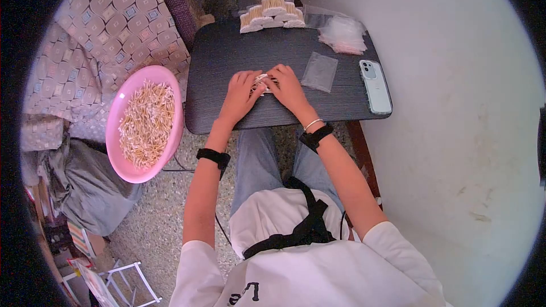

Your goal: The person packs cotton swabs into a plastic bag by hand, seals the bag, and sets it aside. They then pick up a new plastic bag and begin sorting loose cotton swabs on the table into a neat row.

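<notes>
Left hand point(240, 94) and right hand point(290, 91) curl inward around a small bunch of white-tipped, tan-stemmed cotton swabs point(265, 84) on the black wood-grained worktop point(222, 51), apparently gathering them; evening their ends would call for gentle, matched pressure.

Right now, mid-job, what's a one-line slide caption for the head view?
Left hand and right hand hold cotton swabs at a dark table, stacked bundles beyond, pink basin of loose swabs alongside.
</notes>
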`<state>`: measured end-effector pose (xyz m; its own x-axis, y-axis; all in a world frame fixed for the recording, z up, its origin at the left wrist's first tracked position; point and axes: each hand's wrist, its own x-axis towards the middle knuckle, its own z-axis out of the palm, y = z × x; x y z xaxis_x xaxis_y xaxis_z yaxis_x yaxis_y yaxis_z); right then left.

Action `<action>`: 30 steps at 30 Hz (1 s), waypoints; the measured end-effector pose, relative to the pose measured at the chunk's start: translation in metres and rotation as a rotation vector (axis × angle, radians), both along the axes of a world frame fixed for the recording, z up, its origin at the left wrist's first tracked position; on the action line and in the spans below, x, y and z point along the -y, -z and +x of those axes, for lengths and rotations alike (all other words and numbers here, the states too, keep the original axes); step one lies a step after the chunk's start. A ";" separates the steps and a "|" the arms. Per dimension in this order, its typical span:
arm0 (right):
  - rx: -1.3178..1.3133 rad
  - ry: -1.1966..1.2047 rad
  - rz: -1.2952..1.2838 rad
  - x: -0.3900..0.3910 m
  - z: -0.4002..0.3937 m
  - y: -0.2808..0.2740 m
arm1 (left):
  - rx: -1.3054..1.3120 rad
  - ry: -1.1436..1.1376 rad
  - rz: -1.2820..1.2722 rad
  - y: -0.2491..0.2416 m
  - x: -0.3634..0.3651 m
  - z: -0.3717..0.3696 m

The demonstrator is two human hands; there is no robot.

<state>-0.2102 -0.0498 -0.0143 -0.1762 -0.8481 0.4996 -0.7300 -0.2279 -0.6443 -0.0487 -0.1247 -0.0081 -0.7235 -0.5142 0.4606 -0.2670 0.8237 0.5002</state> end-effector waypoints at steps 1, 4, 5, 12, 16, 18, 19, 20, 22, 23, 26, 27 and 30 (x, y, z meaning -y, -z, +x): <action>0.012 0.006 0.001 0.001 0.001 0.001 | 0.008 0.021 0.037 -0.001 0.000 0.003; -0.009 0.053 -0.018 0.002 0.002 0.003 | 0.110 0.032 0.008 -0.007 -0.004 0.011; -0.016 0.054 -0.016 0.001 0.002 0.003 | 0.193 0.001 -0.095 -0.009 -0.008 0.012; 0.075 0.060 -0.009 0.002 0.003 0.002 | 0.261 -0.024 -0.103 0.002 0.004 0.014; -0.064 -0.033 -0.120 -0.009 0.005 -0.016 | 0.011 0.016 0.015 0.004 0.009 0.007; -0.098 -0.020 -0.118 -0.010 0.007 -0.017 | 0.023 -0.033 -0.015 0.000 0.008 0.004; -0.114 -0.014 -0.117 -0.010 0.007 -0.016 | 0.016 -0.017 -0.031 0.000 0.009 0.002; -0.063 -0.014 -0.081 -0.009 0.007 -0.015 | 0.008 -0.002 -0.046 -0.001 0.012 -0.001; 0.040 -0.016 -0.009 -0.005 0.002 -0.010 | -0.037 -0.012 0.031 -0.005 0.011 -0.006; 0.052 0.004 0.030 -0.004 0.002 -0.007 | -0.077 -0.037 0.124 -0.006 0.008 -0.008; 0.113 0.053 0.075 -0.002 -0.001 -0.002 | -0.120 -0.038 0.180 -0.007 0.012 -0.012; 0.153 0.055 0.045 -0.001 -0.001 -0.001 | -0.121 -0.029 0.162 -0.007 0.014 -0.011; 0.256 0.045 0.056 0.002 0.000 -0.001 | -0.056 0.054 0.227 -0.004 0.026 -0.011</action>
